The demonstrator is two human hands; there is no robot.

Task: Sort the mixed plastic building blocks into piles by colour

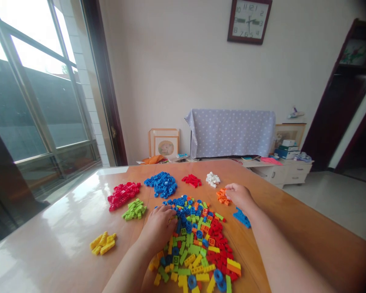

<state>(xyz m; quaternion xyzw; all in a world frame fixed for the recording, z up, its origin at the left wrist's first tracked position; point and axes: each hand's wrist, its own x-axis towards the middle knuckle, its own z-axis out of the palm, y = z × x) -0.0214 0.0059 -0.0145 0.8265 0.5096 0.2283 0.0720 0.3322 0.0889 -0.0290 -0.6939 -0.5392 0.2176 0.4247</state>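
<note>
A: Grip: R hand (238, 195) fingers curled in at orange pile (222, 197); can't tell if it's holding a brick. L hand (160, 221) bent over near-L edge of mixed heap (194, 250), fingertips hidden, so can't tell there either.

B: Step?

A: Prob. colour sorting, at the orange stage. Single-colour piles sit apart round the heap, e.g. white pile (212, 179), lime pile (134, 209), yellow pile (103, 243). Heap's still mixed, so not done.

B: Next move?

A: Imo calls for R hand back to heap w/o knocking small blue pile (242, 217) by the wrist, then narrow pinch.
</note>
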